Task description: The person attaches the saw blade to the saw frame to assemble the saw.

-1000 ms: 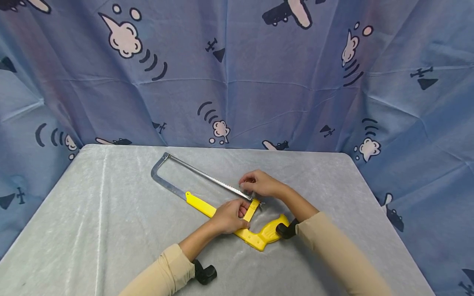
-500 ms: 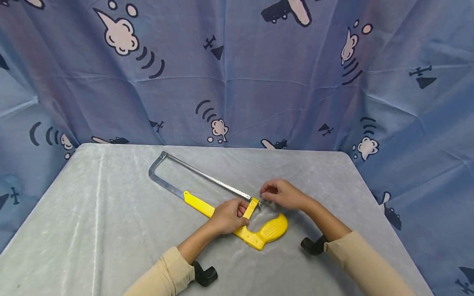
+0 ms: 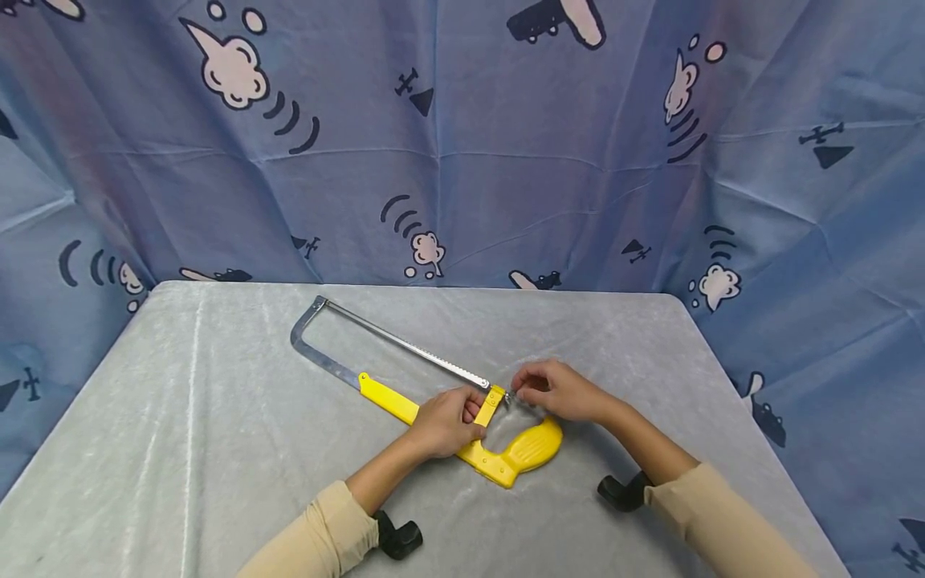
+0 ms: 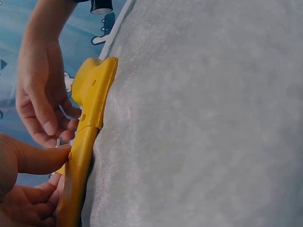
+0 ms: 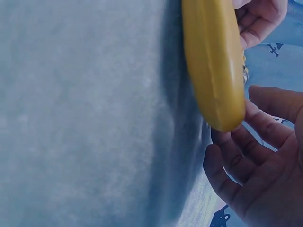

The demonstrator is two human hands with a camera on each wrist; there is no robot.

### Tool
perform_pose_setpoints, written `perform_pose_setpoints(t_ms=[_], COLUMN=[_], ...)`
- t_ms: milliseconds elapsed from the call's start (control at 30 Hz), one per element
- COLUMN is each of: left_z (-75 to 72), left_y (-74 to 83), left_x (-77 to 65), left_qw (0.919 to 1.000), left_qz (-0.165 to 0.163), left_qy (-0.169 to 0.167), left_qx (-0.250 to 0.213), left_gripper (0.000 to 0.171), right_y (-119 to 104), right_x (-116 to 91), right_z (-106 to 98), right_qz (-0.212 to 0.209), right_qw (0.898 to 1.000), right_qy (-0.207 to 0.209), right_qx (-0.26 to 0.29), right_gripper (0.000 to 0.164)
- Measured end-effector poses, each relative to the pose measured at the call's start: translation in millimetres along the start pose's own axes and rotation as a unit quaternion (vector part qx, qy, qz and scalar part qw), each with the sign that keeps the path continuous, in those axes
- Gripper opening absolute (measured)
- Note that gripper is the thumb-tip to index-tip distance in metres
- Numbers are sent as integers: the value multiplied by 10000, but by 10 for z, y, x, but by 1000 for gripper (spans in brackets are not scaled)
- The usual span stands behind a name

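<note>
A hacksaw with a yellow frame and handle (image 3: 535, 446) lies on the table, its toothed blade (image 3: 412, 347) on the far side. My left hand (image 3: 444, 424) grips the yellow frame near the blade's right end, thumb on the near side, as the left wrist view also shows. Just right of the yellow blade holder (image 3: 491, 404) is a small metal wing nut (image 3: 508, 399). My right hand (image 3: 560, 391) hovers beside this nut with bent fingers. In the right wrist view, thumb (image 5: 272, 100) and index finger stand apart, with the wing nut (image 5: 245, 74) beyond them.
A pale grey cloth covers the table (image 3: 238, 449). Behind and at the sides hangs a blue patterned curtain (image 3: 491, 201). Black wrist devices (image 3: 399, 538) sit below both forearms.
My right hand has moved rightward and nearer, from above the blade's end to beside the wing nut. My left hand keeps its grip on the hacksaw, which stays in place.
</note>
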State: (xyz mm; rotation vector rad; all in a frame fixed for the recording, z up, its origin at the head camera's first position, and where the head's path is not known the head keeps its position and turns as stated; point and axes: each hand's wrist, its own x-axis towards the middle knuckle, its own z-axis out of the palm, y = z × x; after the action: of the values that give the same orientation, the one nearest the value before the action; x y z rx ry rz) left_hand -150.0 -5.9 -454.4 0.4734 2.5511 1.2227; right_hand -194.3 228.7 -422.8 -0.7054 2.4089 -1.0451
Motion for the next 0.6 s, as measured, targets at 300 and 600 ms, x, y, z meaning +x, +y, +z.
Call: perform_pose_setpoints(t_ms=[300, 600], left_z=[-5, 1], left_y=[3, -9], left_x=[0, -1], left_qw=[10000, 9999], left_qz=[47, 117], left_qy=[-3, 24], left_qx=[-29, 20], left_gripper=[28, 27], right_y=[8, -7], right_x=[-32, -16], right_z=[23, 49], right_qz=[50, 97], right_qw=[9999, 9994], right_qy=[-161, -333], right_qx=[29, -44], right_gripper=[18, 21])
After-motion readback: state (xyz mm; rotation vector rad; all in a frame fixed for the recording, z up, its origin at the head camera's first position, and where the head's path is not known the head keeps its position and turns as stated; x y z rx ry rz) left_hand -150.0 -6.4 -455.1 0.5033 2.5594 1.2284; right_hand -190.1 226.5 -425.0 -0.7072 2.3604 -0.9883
